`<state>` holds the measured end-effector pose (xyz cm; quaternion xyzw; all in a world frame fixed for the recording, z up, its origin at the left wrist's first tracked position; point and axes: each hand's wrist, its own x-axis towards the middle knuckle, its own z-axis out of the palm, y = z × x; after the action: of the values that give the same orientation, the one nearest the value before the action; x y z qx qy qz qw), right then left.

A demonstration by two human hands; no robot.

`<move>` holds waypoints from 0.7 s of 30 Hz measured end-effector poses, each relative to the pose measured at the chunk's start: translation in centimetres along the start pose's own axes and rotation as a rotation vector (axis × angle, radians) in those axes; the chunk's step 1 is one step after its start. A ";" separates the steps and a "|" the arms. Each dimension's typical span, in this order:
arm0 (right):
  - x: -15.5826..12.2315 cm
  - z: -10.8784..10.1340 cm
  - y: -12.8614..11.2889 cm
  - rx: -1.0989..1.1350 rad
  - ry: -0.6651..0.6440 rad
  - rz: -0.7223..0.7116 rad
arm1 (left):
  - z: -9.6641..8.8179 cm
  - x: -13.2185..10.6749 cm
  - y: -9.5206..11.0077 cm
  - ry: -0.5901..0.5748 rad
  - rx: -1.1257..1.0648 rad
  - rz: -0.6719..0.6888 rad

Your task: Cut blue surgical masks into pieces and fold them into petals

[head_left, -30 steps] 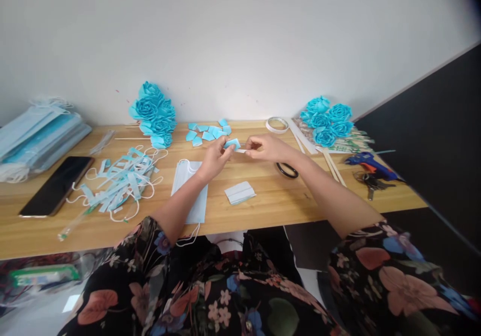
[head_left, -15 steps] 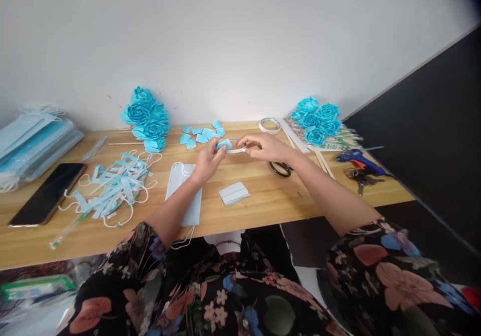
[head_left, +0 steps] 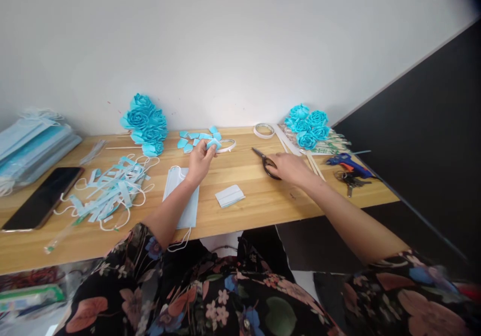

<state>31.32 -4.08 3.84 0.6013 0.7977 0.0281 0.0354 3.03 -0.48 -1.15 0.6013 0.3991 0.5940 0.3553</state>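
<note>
My left hand [head_left: 200,161] pinches a small folded piece of blue mask fabric [head_left: 213,144] between thumb and fingers. A thin white strip [head_left: 228,148] curls in a loop from its right side. My right hand [head_left: 287,168] is closed at the black handles of the scissors [head_left: 267,163], whose blades point to the far left. Behind my left hand lie several small cut blue pieces [head_left: 183,143]. A pale folded rectangle of mask fabric [head_left: 229,196] lies between my forearms. Partly under my left forearm is a whole face mask [head_left: 188,215].
Blue fabric roses stand at the back left [head_left: 145,120] and lie at the back right [head_left: 306,125]. A tape roll [head_left: 263,131], glue gun [head_left: 347,164] and keys [head_left: 350,180] are to the right. Left are offcuts [head_left: 120,188], a phone [head_left: 41,198] and stacked masks [head_left: 33,145].
My right hand has let go of the white strip and moved right and nearer to me, onto the scissors. My left hand still holds the blue piece, slightly further left.
</note>
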 end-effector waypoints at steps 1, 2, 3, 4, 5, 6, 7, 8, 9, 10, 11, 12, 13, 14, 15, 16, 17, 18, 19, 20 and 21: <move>-0.2 0.3 -0.2 -0.032 -0.009 0.004 | 0.0 0.0 0.0 0.002 -0.018 -0.007; -0.4 0.6 -0.3 -0.043 -0.007 0.008 | 0.0 0.0 0.1 0.007 -0.039 -0.020; -0.3 0.8 -0.3 -0.033 0.004 0.016 | 0.1 0.1 0.2 0.017 -0.067 -0.038; -0.2 1.0 -0.1 0.000 0.017 0.028 | 0.1 0.1 0.3 0.031 -0.105 -0.061; 0.0 1.2 0.1 0.063 0.028 0.041 | 0.0 0.2 0.4 0.047 -0.148 -0.088; 0.3 1.3 0.4 0.161 0.034 0.052 | 0.0 0.3 0.5 0.066 -0.192 -0.118; 0.6 1.4 0.6 0.289 0.040 0.054 | 0.0 0.3 0.6 0.084 -0.234 -0.148; 0.9 1.6 0.8 0.432 0.050 0.051 | 0.0 0.4 0.7 0.101 -0.270 -0.174; 1.2 1.7 0.9 0.567 0.070 0.045 | -0.1 0.5 0.7 0.114 -0.296 -0.195; 1.5 1.9 0.8 0.671 0.100 0.037 | -0.1 0.6 0.7 0.124 -0.314 -0.208; 1.8 2.0 0.6 0.732 0.133 0.031 | -0.2 0.7 0.6 0.131 -0.327 -0.215; 2.0 2.1 0.3 0.739 0.160 0.026 | -0.2 0.7 0.5 0.135 -0.333 -0.216; 2.1 2.1 0.0 0.695 0.171 0.021 | -0.2 0.8 0.4 0.139 -0.329 -0.212; 2.3 2.0 -0.4 0.613 0.167 0.010 | -0.3 0.8 0.2 0.145 -0.310 -0.206; 2.3 1.9 -0.8 0.514 0.147 -0.009 | -0.3 0.8 0.0 0.151 -0.276 -0.197; 2.4 1.6 -1.3 0.416 0.121 -0.034 | -0.4 0.8 -0.1 0.157 -0.226 -0.182; 2.4 1.3 -1.7 0.333 0.102 -0.062 | -0.4 0.7 -0.2 0.161 -0.163 -0.161; 2.4 0.9 -2.3 0.281 0.098 -0.093 | -0.4 0.6 -0.2 0.162 -0.091 -0.134; 2.4 0.4 -2.9 0.272 0.111 -0.115 | -0.4 0.5 -0.1 0.161 -0.018 -0.103; 2.4 -0.1 -3.7 0.300 0.142 -0.144 | -0.3 0.3 0.0 0.159 0.052 -0.070; 2.4 -0.6 -4.5 0.362 0.197 -0.157 | -0.3 0.1 0.3 0.159 0.114 -0.038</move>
<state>26.27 -3.02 3.94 0.5282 0.8337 -0.0599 -0.1494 2.74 -0.50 -0.84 0.5639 0.4703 0.6095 0.2990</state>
